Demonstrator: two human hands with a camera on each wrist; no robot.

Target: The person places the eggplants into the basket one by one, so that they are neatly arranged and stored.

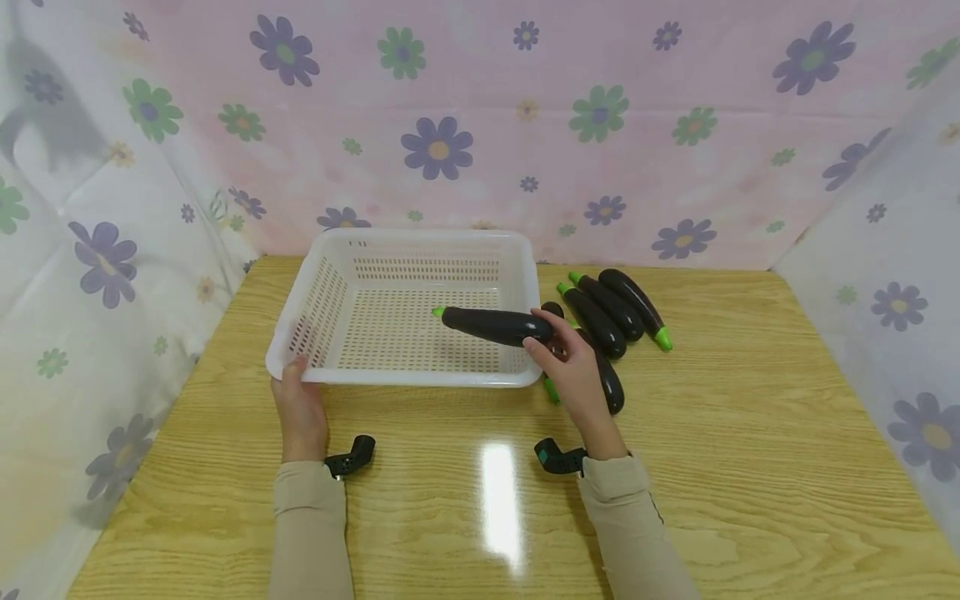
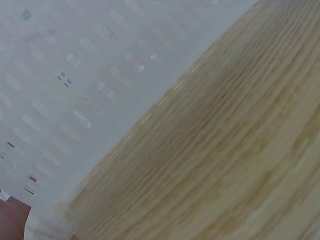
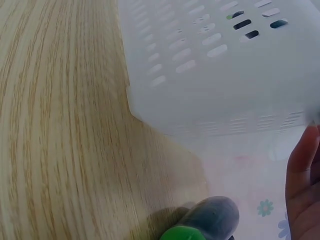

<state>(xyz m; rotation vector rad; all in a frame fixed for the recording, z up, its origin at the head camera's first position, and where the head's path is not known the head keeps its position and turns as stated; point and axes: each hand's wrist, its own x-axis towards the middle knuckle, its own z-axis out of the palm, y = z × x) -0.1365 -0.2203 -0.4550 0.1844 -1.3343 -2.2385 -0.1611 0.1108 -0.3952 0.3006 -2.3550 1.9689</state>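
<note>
My right hand [image 1: 576,371] holds a dark purple eggplant [image 1: 491,325] by its rounded end, thumb on the near side and fingers behind. The eggplant lies roughly level over the right part of a white slotted plastic basket [image 1: 405,378], its green tip pointing left. My left hand [image 1: 302,412] grips the basket's rim at the near left corner, thumb over the top. In the left wrist view, a bit of that hand [image 2: 12,220] shows below the basket wall [image 2: 100,65]. In the right wrist view, the held eggplant is seen only through the slots.
Several more eggplants [image 1: 592,321] with green ends lie on the wooden table [image 1: 750,400], just right of the basket. One of them [image 3: 215,215] shows low in the right wrist view. A flowered cloth [image 1: 495,167] hangs behind and along both sides.
</note>
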